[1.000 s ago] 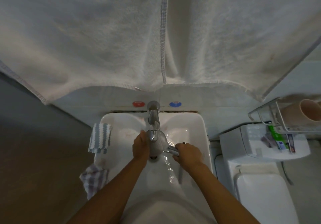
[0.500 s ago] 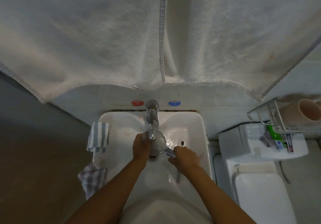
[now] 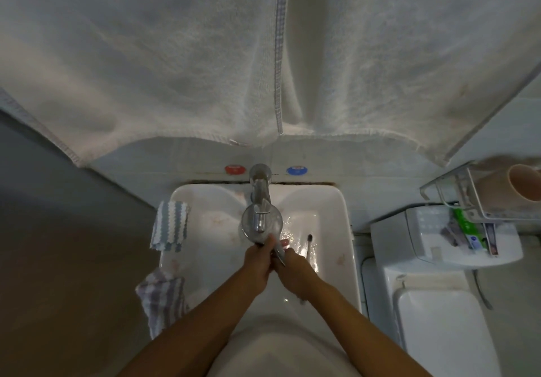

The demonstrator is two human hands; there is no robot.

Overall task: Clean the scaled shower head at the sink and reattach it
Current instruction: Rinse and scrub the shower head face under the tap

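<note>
The chrome shower head [image 3: 274, 222] lies in the white sink [image 3: 341, 209], its round face under the spout of the faucet [image 3: 259, 189] and its handle pointing toward me. My left hand [image 3: 257, 262] and my right hand [image 3: 294, 271] sit close together, both closed around the handle. Wet ripples glisten on the basin just right of the head. A dark-headed toothbrush [image 3: 309, 245] lies in the basin to the right of my hands.
A blue-striped cloth [image 3: 169, 226] hangs over the sink's left rim, another striped cloth [image 3: 162, 297] below it. A large white towel [image 3: 205, 54] hangs overhead. To the right stand a toilet [image 3: 439, 327] and a wire rack [image 3: 445, 183] with a cup [image 3: 524, 185].
My left hand left the side of the round head and joined the right on the handle. Both hands pulled back toward me, and the handle now points at me instead of to the right.
</note>
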